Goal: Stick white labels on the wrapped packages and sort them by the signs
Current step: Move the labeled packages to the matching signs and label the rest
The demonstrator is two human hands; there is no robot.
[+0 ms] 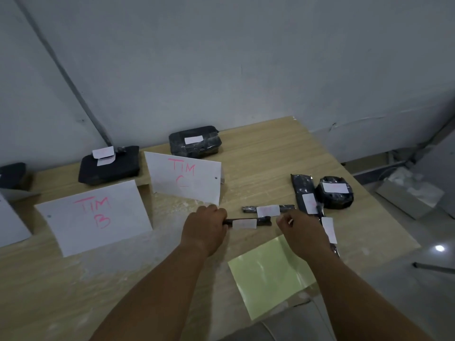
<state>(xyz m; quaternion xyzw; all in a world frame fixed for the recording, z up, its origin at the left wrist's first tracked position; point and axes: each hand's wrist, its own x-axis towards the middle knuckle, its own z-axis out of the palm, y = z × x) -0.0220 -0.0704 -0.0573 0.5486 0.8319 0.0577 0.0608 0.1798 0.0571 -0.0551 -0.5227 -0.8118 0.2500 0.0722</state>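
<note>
Head cam: left hand (205, 227) clamped on left end of thin black package (263, 221) w/ white label (244, 223), near-centre of table (258, 148), just right of TIM B sign (94, 216). Right hand (301, 230) fingers curled, pinch unclear, just right of pkg.

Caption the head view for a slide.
Left hand holds a labelled slim black package beside the TIM C sign, right hand near.

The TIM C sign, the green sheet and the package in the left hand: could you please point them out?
TIM C sign (187, 178): head view, paper's middle.
green sheet (268, 274): head view, centre.
thin package (264, 221): head view, black end beyond label.
</note>
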